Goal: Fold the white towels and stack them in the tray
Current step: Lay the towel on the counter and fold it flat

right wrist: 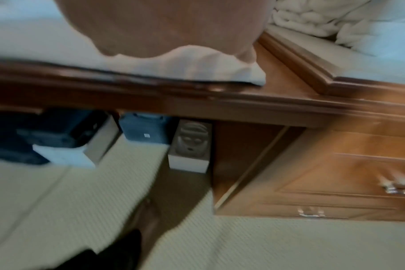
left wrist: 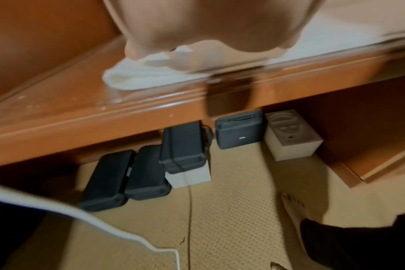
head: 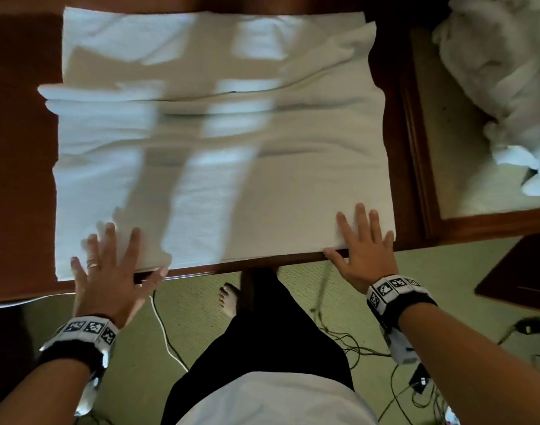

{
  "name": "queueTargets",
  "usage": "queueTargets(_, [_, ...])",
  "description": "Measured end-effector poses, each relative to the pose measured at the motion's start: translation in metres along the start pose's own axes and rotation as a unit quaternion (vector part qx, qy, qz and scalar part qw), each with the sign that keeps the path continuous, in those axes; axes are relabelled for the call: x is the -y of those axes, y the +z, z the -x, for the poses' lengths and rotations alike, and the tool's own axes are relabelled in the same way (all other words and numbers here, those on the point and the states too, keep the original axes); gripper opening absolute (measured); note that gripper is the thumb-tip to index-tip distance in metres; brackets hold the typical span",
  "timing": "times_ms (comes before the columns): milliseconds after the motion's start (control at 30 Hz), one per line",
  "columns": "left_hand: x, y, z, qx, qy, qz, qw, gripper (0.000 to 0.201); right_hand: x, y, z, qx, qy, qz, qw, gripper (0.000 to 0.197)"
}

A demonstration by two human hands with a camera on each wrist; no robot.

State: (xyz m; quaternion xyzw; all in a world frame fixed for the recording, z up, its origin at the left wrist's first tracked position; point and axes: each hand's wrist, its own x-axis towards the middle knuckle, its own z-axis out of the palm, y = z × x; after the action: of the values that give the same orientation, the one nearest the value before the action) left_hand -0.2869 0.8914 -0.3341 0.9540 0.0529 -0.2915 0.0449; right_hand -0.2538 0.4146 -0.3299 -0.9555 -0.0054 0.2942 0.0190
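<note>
Flat, towel (head: 219,154) under left hand (head: 106,271), right hand (head: 363,256)

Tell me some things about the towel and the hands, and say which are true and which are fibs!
1. The white towel lies spread on the brown table. True.
2. The left hand holds a cup. False: it lies flat, fingers spread, at the towel's near edge.
3. The right hand has its fingers on the towel's near right corner. True.
4. The crumpled towels lie on the floor. False: they sit in the tray to the right.
5. The person wears shoes. False: the foot is bare.
</note>
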Motion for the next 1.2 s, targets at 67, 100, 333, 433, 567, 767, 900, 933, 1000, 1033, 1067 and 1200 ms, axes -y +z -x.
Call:
queueTargets(67, [-0.012, 0.008, -0.003, -0.017, 0.061, -0.034, 0.997, 0.105, -0.010, 0.007, 0.008, 0.013, -0.006, 0.032, 0.999, 0.091])
queueTargets(100, [-0.015, 0.013, -0.007, -0.023, 0.077, -0.043, 0.996, 0.110, -0.011, 0.008, 0.009, 0.001, -0.019, 0.039, 0.999, 0.095])
queueTargets(333, [-0.023, 0.024, -0.006, -0.057, 0.124, -0.090, 0.987, 0.099, 0.010, 0.019, -0.010, -0.060, -0.095, 0.077, 0.991, 0.112])
queueTargets(433, [-0.019, 0.029, 0.011, -0.097, 0.133, -0.084, 0.983, 0.095, 0.005, 0.030, 0.006, -0.081, -0.104, 0.086, 0.988, 0.107])
queueTargets(567, [-0.009, 0.022, 0.022, -0.078, 0.142, -0.088, 0.983, 0.096, -0.005, 0.019, 0.016, -0.111, -0.120, 0.051, 0.985, 0.077])
queueTargets(767, [-0.013, -0.036, 0.023, 0.014, 0.009, -0.095, 0.995, 0.026, 0.018, -0.045, 0.014, -0.015, -0.026, 0.120, 0.992, 0.023])
queueTargets(900, [-0.003, -0.054, 0.015, 0.141, 0.016, -0.072, 0.987, 0.027, 0.013, -0.058, 0.012, 0.150, 0.007, 0.078, 0.986, 0.034])
queueTargets(933, [0.000, -0.056, 0.014, 0.152, 0.023, -0.064, 0.986, 0.028, 0.012, -0.063, 0.011, 0.154, 0.007, 0.075, 0.985, 0.034])
queueTargets(1000, [0.003, -0.069, 0.015, 0.120, 0.038, -0.040, 0.991, 0.030, 0.012, -0.076, 0.008, 0.130, 0.006, 0.080, 0.988, 0.033])
queueTargets(1033, [0.005, -0.076, 0.014, 0.088, 0.035, -0.015, 0.995, 0.030, 0.013, -0.085, 0.005, 0.112, 0.007, 0.087, 0.990, 0.031])
queueTargets(1067, [0.007, -0.084, 0.013, 0.054, 0.026, 0.010, 0.998, 0.030, 0.014, -0.094, 0.003, 0.096, 0.009, 0.094, 0.991, 0.028])
queueTargets(1200, [0.017, -0.121, -0.003, -0.047, -0.022, 0.062, 0.997, 0.020, 0.016, -0.137, -0.013, 0.024, 0.028, 0.091, 0.995, 0.026])
